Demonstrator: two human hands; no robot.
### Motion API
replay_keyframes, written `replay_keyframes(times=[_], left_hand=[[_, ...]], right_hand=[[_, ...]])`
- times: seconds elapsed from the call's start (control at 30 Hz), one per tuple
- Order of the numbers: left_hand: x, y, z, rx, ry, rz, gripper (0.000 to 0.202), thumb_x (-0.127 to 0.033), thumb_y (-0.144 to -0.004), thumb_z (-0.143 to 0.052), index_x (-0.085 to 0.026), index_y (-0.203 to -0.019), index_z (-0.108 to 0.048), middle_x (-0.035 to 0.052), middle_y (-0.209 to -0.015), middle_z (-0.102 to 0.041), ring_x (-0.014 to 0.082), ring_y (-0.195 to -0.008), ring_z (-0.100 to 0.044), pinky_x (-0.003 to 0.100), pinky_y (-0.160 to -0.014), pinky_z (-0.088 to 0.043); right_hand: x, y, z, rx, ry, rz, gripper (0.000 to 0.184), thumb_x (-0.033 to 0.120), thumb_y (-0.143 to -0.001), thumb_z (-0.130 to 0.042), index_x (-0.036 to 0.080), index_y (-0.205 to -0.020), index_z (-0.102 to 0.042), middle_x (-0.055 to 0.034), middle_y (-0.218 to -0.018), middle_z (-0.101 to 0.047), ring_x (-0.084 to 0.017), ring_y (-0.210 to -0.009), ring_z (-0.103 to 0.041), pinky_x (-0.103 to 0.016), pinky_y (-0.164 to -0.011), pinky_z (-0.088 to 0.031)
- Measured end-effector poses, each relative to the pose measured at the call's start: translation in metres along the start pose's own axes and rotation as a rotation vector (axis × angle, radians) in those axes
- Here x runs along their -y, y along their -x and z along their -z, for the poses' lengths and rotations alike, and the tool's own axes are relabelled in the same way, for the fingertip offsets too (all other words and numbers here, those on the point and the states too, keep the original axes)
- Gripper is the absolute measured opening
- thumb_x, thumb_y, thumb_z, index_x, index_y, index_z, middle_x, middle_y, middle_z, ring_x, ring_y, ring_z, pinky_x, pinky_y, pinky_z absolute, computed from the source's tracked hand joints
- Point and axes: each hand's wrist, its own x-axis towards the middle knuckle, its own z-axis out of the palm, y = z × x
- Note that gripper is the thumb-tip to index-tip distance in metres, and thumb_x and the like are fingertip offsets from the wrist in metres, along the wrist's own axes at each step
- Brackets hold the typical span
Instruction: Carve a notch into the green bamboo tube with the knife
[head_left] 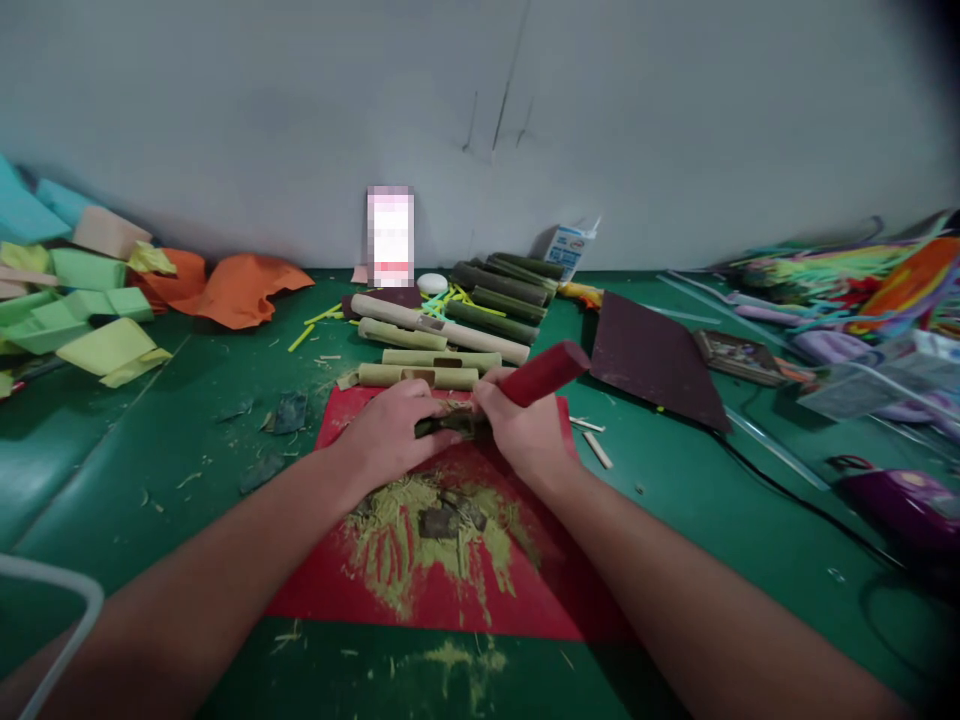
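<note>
My left hand [390,432] is closed over a dark green bamboo piece [442,424] and presses it down on a red mat [450,590]. My right hand [525,425] grips a tool by its red handle [546,373], which sticks up to the right; the tool's working end meets the bamboo piece between the two hands and is hidden. Greenish shavings and dust [420,540] lie on the mat in front of the hands. Just beyond the hands lie pale peeled bamboo tubes [420,376].
Dark green bamboo tubes [499,290] are stacked behind. A dark maroon sheet [652,365] lies right, with a black cable [787,495] and a purple object [904,500]. Coloured paper [82,300] and orange cloth [236,285] lie left. A carton [570,245] stands by the wall.
</note>
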Motion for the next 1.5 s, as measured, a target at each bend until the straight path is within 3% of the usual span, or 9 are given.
replay_keyframes(times=[0.1, 0.47, 0.7, 0.9, 1.27, 1.5], left_hand=[[-0.002, 0.000, 0.001, -0.008, 0.013, 0.017, 0.019, -0.038, -0.093, -0.070, -0.021, -0.098, -0.077, 0.0039, -0.093, -0.061, 0.0204, -0.092, -0.063, 0.033, -0.081, -0.050], [-0.001, 0.000, 0.001, 0.009, -0.005, -0.002, 0.022, -0.040, -0.094, -0.070, -0.020, -0.101, -0.076, 0.0052, -0.093, -0.061, 0.0218, -0.093, -0.062, 0.036, -0.082, -0.051], [0.005, -0.002, -0.001, 0.012, 0.039, -0.005, 0.024, -0.042, -0.096, -0.066, -0.021, -0.100, -0.077, 0.0036, -0.090, -0.059, 0.0192, -0.086, -0.060, 0.034, -0.078, -0.049], [0.003, -0.001, 0.000, -0.004, 0.023, 0.004, 0.023, -0.042, -0.095, -0.067, -0.020, -0.096, -0.077, 0.0034, -0.089, -0.060, 0.0192, -0.087, -0.061, 0.033, -0.077, -0.048], [0.001, -0.001, 0.000, 0.007, 0.021, 0.027, 0.026, -0.043, -0.095, -0.068, -0.019, -0.098, -0.077, 0.0044, -0.090, -0.059, 0.0207, -0.088, -0.061, 0.033, -0.077, -0.047], [0.008, -0.002, 0.000, -0.001, 0.047, -0.004, 0.028, -0.045, -0.095, -0.066, -0.020, -0.090, -0.077, 0.0026, -0.086, -0.058, 0.0177, -0.082, -0.060, 0.032, -0.073, -0.046]], right_hand=[[0.001, -0.001, 0.001, -0.051, -0.001, 0.020, 0.019, 0.035, -0.071, -0.058, 0.023, -0.058, -0.050, 0.0036, -0.057, -0.047, -0.013, -0.058, -0.041, -0.030, -0.057, -0.033], [0.007, -0.001, -0.002, -0.014, 0.018, 0.050, 0.019, 0.037, -0.071, -0.059, 0.023, -0.060, -0.050, 0.0033, -0.059, -0.046, -0.013, -0.060, -0.041, -0.030, -0.058, -0.034], [0.003, -0.003, -0.002, 0.100, -0.016, -0.011, 0.017, 0.029, -0.065, -0.056, 0.024, -0.052, -0.046, 0.0026, -0.052, -0.047, -0.013, -0.056, -0.042, -0.030, -0.055, -0.035], [-0.002, -0.005, -0.002, 0.009, -0.045, -0.004, 0.019, 0.032, -0.069, -0.057, 0.024, -0.055, -0.047, 0.0038, -0.053, -0.045, -0.012, -0.055, -0.040, -0.030, -0.054, -0.033], [0.001, -0.002, -0.003, -0.007, 0.009, 0.067, 0.020, 0.034, -0.073, -0.058, 0.023, -0.059, -0.049, 0.0025, -0.061, -0.048, -0.013, -0.062, -0.045, -0.030, -0.060, -0.038], [-0.003, -0.002, -0.001, 0.111, 0.002, 0.013, 0.019, 0.029, -0.066, -0.056, 0.024, -0.053, -0.043, 0.0030, -0.055, -0.045, -0.013, -0.058, -0.040, -0.030, -0.056, -0.034]])
